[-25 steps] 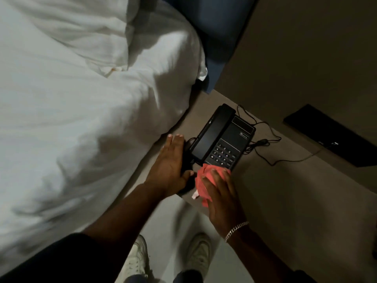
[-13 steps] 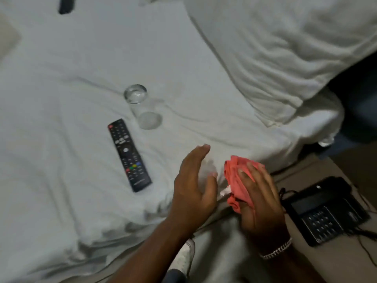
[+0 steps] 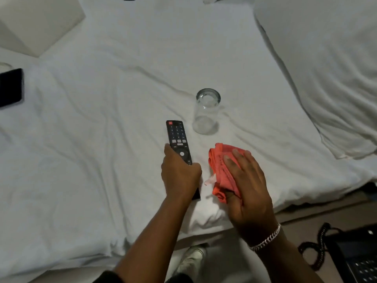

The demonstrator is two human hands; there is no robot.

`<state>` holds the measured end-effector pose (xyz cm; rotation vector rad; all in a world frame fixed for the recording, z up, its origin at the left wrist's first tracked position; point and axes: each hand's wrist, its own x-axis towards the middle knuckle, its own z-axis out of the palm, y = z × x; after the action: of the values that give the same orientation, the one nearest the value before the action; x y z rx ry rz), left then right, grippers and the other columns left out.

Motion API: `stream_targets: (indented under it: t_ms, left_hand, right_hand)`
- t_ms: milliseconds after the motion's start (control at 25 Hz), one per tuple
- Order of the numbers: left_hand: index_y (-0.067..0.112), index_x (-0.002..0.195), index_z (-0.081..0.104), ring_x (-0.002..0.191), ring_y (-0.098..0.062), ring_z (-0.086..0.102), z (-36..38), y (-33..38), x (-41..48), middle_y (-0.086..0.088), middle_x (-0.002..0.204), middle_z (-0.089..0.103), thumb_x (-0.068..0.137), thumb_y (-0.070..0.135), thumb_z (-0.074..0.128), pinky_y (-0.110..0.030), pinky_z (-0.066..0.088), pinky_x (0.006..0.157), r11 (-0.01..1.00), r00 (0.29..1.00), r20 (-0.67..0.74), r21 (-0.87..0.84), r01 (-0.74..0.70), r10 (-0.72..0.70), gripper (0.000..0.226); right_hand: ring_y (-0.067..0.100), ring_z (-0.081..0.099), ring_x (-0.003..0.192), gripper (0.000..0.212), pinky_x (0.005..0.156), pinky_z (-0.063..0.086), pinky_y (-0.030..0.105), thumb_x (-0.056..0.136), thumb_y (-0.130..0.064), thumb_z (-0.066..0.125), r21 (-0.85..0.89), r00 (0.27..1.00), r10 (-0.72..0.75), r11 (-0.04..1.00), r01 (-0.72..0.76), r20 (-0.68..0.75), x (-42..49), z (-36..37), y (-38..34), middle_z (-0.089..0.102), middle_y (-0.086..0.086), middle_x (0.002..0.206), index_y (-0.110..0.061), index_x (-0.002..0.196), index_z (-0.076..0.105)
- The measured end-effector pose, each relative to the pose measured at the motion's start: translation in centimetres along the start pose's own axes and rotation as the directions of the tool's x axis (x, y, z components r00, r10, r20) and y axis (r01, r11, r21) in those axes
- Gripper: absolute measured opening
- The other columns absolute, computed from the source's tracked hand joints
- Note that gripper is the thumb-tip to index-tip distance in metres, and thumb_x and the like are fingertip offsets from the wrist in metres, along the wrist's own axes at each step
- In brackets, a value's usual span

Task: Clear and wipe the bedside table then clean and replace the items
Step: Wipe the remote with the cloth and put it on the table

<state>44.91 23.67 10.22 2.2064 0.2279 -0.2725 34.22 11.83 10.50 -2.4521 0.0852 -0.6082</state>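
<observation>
A black remote control (image 3: 177,137) lies on the white bed sheet (image 3: 102,139), and my left hand (image 3: 179,172) is closed around its lower half. My right hand (image 3: 246,184) grips a bunched pink-red cloth (image 3: 221,166) just right of the remote, resting on the sheet. An empty clear glass (image 3: 206,111) stands on the bed just beyond the cloth. The black telephone (image 3: 359,260) with its coiled cord (image 3: 320,246) sits on the bedside table (image 3: 295,217) at the bottom right corner.
A dark phone-like slab (image 3: 11,87) lies at the bed's left edge. White pillows (image 3: 326,68) fill the right side, another pale cushion (image 3: 36,21) the top left. My white shoe (image 3: 193,260) stands on the floor between bed and table.
My view swung from the telephone on the table to the bed. My left hand left the telephone, reached across the sheet and closed on the remote. The right hand carried the cloth over the bed.
</observation>
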Motion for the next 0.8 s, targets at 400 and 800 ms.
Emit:
stream_targets:
  t_ms: [400, 800]
  left_hand:
    - [0.033, 0.128, 0.057, 0.106, -0.037, 0.068, 1.4, 0.9, -12.4, -0.011, 0.113, 0.073, 0.088, 0.014, 0.067, -0.051, 0.052, 0.095, 0.695, 0.727, 0.684, -0.552, 0.46, 0.062, 0.046]
    - [0.017, 0.136, 0.053, 0.099, -0.022, 0.067, 19.8, 2.7, -31.0, -0.014, 0.123, 0.064, 0.09, 0.012, 0.051, -0.036, 0.057, 0.09, 0.521, 0.144, 0.975, -0.211, 0.827, 0.167, 0.047]
  right_hand:
    - [0.038, 0.042, 0.137, 0.055, 0.112, 0.035, 0.056, 0.081, -0.017, 0.062, 0.125, 0.941, 0.261, 0.963, -0.238, -0.214, -6.8, -6.1, -1.1, 0.052, 0.022, 0.139, 0.003, 0.13, 0.051]
    - [0.022, 0.039, 0.138, 0.044, 0.111, 0.036, 0.041, 0.09, -0.028, 0.05, -0.174, 0.661, 0.617, 0.661, -0.73, -0.426, -27.4, -18.1, 2.2, 0.045, 0.001, 0.146, -0.021, 0.133, 0.051]
